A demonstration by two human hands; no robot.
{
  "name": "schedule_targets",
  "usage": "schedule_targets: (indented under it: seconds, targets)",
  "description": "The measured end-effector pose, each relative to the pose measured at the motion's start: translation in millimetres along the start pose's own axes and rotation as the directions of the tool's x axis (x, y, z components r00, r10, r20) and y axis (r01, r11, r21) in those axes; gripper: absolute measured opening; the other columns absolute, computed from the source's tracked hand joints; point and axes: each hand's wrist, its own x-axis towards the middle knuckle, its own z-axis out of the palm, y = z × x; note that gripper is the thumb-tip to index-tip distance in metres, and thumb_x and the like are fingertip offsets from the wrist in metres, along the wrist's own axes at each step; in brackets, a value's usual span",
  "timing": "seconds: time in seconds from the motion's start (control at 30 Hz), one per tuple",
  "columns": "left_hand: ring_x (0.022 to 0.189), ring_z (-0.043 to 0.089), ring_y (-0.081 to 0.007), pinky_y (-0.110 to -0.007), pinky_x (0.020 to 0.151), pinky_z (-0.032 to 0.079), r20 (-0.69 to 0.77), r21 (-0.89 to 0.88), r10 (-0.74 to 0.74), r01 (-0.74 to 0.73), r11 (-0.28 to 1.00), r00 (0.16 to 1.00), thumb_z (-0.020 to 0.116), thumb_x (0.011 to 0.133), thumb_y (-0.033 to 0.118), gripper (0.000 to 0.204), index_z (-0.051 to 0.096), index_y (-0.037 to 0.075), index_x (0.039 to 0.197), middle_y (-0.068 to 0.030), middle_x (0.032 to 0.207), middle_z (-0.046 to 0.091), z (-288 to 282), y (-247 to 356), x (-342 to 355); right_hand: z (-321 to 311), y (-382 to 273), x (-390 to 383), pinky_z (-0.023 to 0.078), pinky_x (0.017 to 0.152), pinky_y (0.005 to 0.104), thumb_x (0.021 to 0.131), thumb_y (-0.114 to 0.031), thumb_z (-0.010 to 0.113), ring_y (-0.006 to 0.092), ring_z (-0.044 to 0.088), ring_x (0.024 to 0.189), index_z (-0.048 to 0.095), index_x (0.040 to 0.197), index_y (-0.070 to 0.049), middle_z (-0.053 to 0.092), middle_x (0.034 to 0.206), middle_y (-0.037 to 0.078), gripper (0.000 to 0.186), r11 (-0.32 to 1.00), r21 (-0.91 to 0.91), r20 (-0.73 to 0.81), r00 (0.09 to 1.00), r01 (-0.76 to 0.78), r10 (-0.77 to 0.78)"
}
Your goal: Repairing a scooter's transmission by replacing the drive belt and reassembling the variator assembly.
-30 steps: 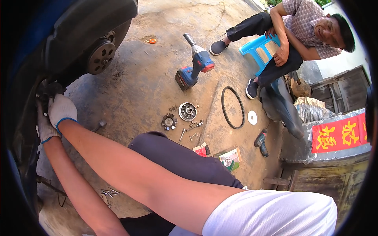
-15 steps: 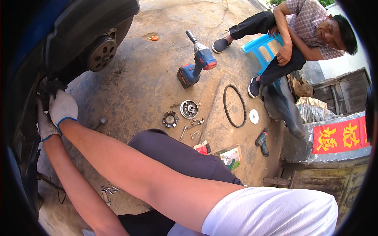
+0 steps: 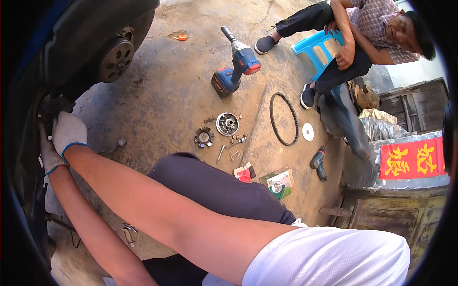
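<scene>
My right hand [image 3: 70, 131], in a white knit glove with a blue cuff, is up against a dark mechanical part [image 3: 56, 105] low on a dark vehicle [image 3: 90, 38]. Its fingers curl inward, and what they grip is hidden in shadow. Just beside and below it, my left hand [image 3: 49, 155] wears a matching glove and reaches into the same spot, its fingers out of sight. A round metal disc with holes [image 3: 116, 61] shows on the vehicle above my hands.
On the concrete are a blue cordless impact wrench [image 3: 234, 66], a black drive belt [image 3: 284, 119], a round metal pulley [image 3: 227, 124], a finned ring [image 3: 204, 137], a white washer [image 3: 307, 132], a small drill [image 3: 318, 163] and a box [image 3: 277, 183]. A person [image 3: 353, 43] sits on a blue stool [image 3: 318, 50].
The view has shifted slightly, so the vehicle and floor items sit a little further left and up. Both gloved hands stay at the same dark part.
</scene>
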Motion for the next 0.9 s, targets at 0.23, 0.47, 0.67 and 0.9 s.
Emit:
schedule_targets:
  seconds: [0.23, 0.47, 0.67, 0.9]
  targets:
    - [0.124, 0.063, -0.0256, -0.039, 0.107, 0.052, 0.129, 0.005, -0.046, 0.046, 0.999, 0.991, 0.067, 0.1, 0.054, 0.063, 0.061, 0.008, 0.141, -0.0109, 0.138, 0.066, -18, 19, -2, -3, -19, -14, 0.054, 0.092, 0.0549, 0.102, -0.022, 0.056, 0.0457, 0.067, 0.107, 0.069, 0.108, 0.0, 0.072, 0.11, 0.026, 0.027, 0.993, 0.08, 0.031, 0.996, -0.091, 0.089]
    - [0.122, 0.064, -0.0249, -0.039, 0.106, 0.053, 0.054, 0.004, 0.11, -0.11, 0.994, 0.992, 0.068, 0.098, 0.058, 0.067, 0.06, 0.008, 0.142, -0.0086, 0.137, 0.067, 11, 0, -14, -8, -16, -8, 0.053, 0.094, 0.0555, 0.102, -0.027, 0.057, 0.0472, 0.067, 0.108, 0.067, 0.115, -0.001, 0.072, 0.111, 0.028, 0.031, 0.971, 0.189, -0.017, 0.989, -0.144, 0.149]
    - [0.121, 0.065, -0.0244, -0.037, 0.105, 0.054, 0.173, 0.008, 0.024, -0.026, 1.0, 0.985, 0.068, 0.099, 0.057, 0.064, 0.062, 0.01, 0.141, -0.0088, 0.135, 0.068, -8, 2, -10, -1, -13, -10, 0.053, 0.094, 0.0557, 0.101, -0.026, 0.057, 0.0475, 0.067, 0.107, 0.067, 0.113, 0.0, 0.072, 0.11, 0.028, 0.031, 0.975, 0.152, 0.05, 0.986, -0.165, 0.159]
    - [0.119, 0.065, -0.0211, -0.035, 0.102, 0.054, 0.148, -0.103, 0.121, -0.107, 0.989, 0.982, 0.068, 0.102, 0.048, 0.051, 0.064, 0.014, 0.139, -0.0043, 0.134, 0.069, 21, -10, -17, -8, -8, 3, 0.053, 0.095, 0.055, 0.101, -0.031, 0.057, 0.048, 0.066, 0.109, 0.07, 0.11, 0.0, 0.071, 0.111, 0.03, 0.035, 0.984, 0.116, 0.045, 0.991, -0.132, 0.128]
